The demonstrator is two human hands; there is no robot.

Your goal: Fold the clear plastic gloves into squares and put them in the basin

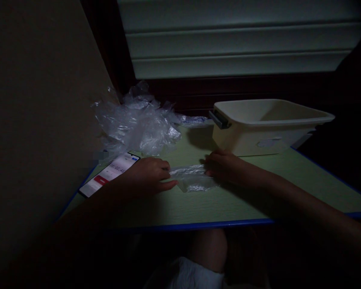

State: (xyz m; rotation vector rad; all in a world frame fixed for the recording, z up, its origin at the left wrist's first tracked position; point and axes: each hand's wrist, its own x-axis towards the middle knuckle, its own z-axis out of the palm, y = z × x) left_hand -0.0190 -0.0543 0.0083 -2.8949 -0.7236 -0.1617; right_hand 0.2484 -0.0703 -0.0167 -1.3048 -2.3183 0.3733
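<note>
A clear, crinkled plastic bag [195, 179] lies fairly flat on the table between my two hands. At its left end is my left hand [150, 174], the fingers curled onto the bag's edge and the thumb stretched along beside it. My right hand [227, 167] grips the right end, its fingers bent and partly lost in shadow. A large loose heap of similar clear plastic bags [138, 122] rises at the back left. Dim light hides the exact fingertip contacts.
A phone with a running timer [110, 174] lies left, partly behind my left forearm. An open cream plastic bin [258, 136] with a grey handle clip stands at the back right. The pale green table [180, 210] has a blue edge. Behind it is a slatted panel [234, 40].
</note>
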